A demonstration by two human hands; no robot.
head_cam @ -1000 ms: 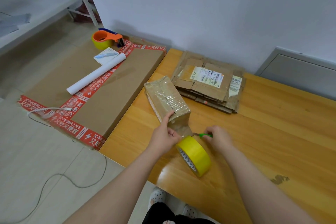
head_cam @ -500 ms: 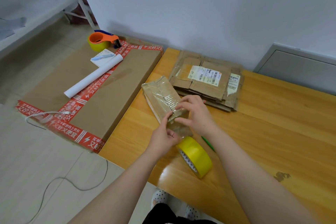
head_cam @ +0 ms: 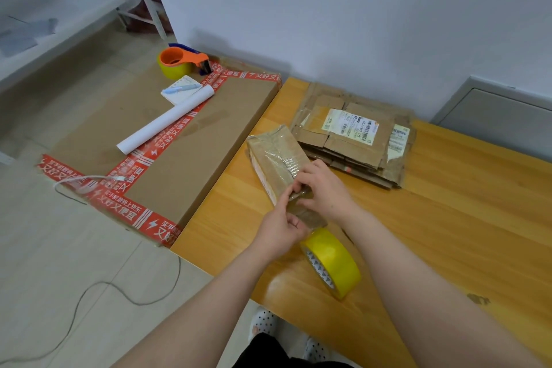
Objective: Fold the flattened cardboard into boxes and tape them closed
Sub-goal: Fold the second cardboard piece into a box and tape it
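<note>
A small folded cardboard box (head_cam: 276, 152), wrapped in clear tape, lies on the wooden table (head_cam: 448, 218) near its left edge. My left hand (head_cam: 280, 231) grips the box's near end, thumb on top. My right hand (head_cam: 327, 193) meets it from the right, and its curled fingers and thumb pinch the loose tape strip (head_cam: 300, 196) at that same end. A yellow tape roll (head_cam: 333, 261) stands on edge just below my hands. A stack of flattened cardboard (head_cam: 355, 140) with shipping labels lies behind the box.
A large flat carton (head_cam: 185, 164) with red printed tape adjoins the table's left side. It carries an orange tape dispenser (head_cam: 179, 63), a white paper roll (head_cam: 164, 122), a notepad with a pen (head_cam: 180, 89) and a white cable (head_cam: 86, 181). A white shelf (head_cam: 59, 15) stands far left.
My right hand let go of a green tool beside the tape roll and moved up onto the box's near end, joining my left hand. The box and roll stayed put.
</note>
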